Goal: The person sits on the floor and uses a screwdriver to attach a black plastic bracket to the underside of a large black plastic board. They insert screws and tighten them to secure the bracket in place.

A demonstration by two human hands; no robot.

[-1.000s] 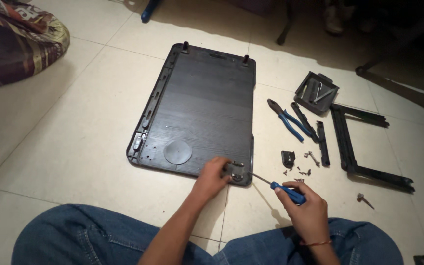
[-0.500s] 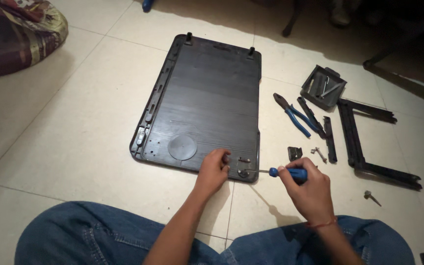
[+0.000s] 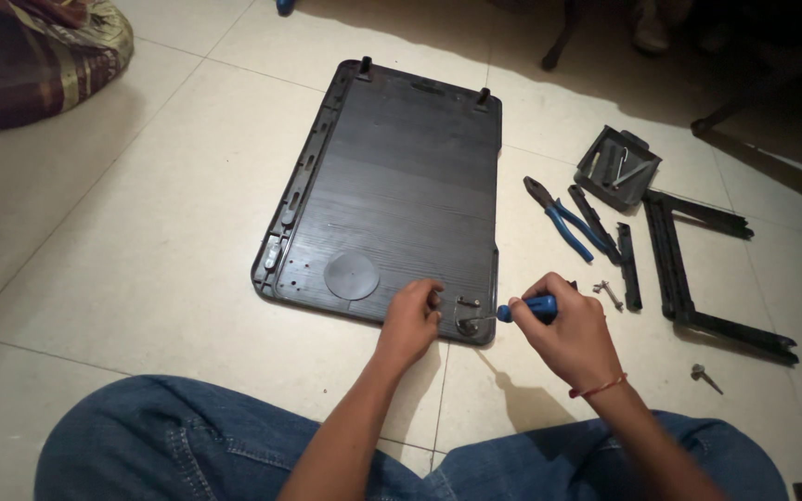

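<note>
A large black plastic panel (image 3: 401,186) lies flat on the tiled floor in front of my knees. My left hand (image 3: 410,320) rests on the panel's near right corner, fingers curled beside a small metal bracket (image 3: 466,315). My right hand (image 3: 573,339) grips a blue-handled screwdriver (image 3: 526,309), held nearly level, its tip pointing left at the bracket on that corner.
Blue-handled pliers (image 3: 559,221), black plastic bars (image 3: 626,264), a black leg frame (image 3: 698,278), a small grey tray (image 3: 616,169) and loose screws (image 3: 609,293) lie on the floor to the right. A striped cushion (image 3: 34,56) sits at the far left. My jeans-clad legs (image 3: 197,445) fill the bottom.
My right hand has lifted the screwdriver from the floor side and brought its tip leftward to the bracket at the panel's corner. My left hand stays on that corner.
</note>
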